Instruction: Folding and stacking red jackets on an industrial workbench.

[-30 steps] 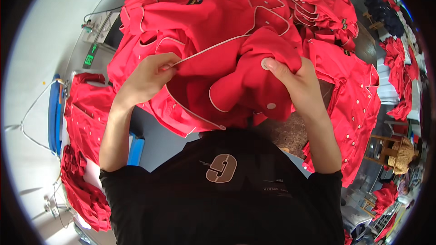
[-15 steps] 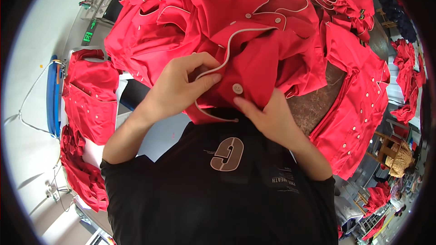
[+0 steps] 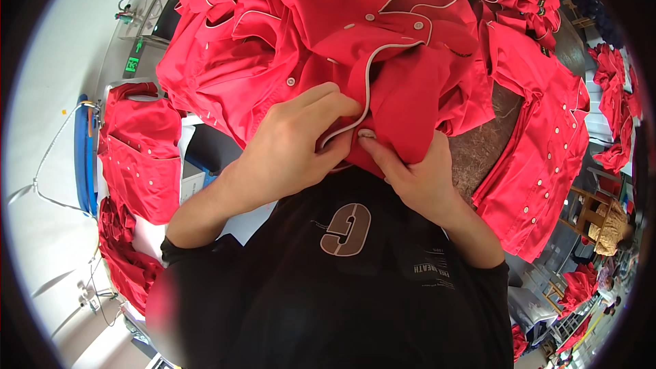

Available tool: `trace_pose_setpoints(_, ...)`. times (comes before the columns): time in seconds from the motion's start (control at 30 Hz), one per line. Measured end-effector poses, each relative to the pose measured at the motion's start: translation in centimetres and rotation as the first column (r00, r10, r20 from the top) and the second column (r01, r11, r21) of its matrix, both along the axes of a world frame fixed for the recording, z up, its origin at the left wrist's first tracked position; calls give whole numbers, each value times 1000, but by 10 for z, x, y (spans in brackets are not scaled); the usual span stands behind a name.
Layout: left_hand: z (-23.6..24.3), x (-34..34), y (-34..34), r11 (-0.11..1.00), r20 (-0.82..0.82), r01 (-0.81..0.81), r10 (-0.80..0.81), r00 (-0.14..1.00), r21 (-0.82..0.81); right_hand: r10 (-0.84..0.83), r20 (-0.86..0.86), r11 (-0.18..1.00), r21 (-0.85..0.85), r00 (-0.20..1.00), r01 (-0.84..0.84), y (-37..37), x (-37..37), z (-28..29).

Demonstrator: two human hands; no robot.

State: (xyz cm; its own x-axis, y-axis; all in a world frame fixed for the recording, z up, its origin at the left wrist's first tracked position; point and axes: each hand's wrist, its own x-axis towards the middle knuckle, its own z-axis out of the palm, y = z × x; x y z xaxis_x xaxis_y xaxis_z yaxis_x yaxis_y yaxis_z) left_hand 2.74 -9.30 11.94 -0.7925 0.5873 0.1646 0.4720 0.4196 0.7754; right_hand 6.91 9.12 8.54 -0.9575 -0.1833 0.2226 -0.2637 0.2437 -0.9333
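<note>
Basically, both hands were closed on the same red shirt [image 3: 383,96], bunched just above the person's chest. Left hand [image 3: 290,147] pinched the white-piped edge [image 3: 365,89], fingers curled over it. Right hand [image 3: 417,178] gripped the fabric from below, thumb pressing by a snap button [image 3: 367,134]. Cloth looked light, soft and floppy; best held at the stiffer piped placket near the snap. More red shirts [image 3: 547,137] lay on the table [image 3: 488,143] beyond the right hand.
</note>
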Motion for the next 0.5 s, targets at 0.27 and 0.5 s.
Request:
trace_pose_setpoints(0.27, 18, -17, -13, 983, -80, -153, 161, 984, 104, 72, -118, 895, 447, 990, -12, 9, -16, -15)
trace_pose_setpoints(0.5, -12, -6, 4, 996, -305, 22, -46, 951, -81, 107, 160, 992, 47, 981, -116, -1, -12, -23)
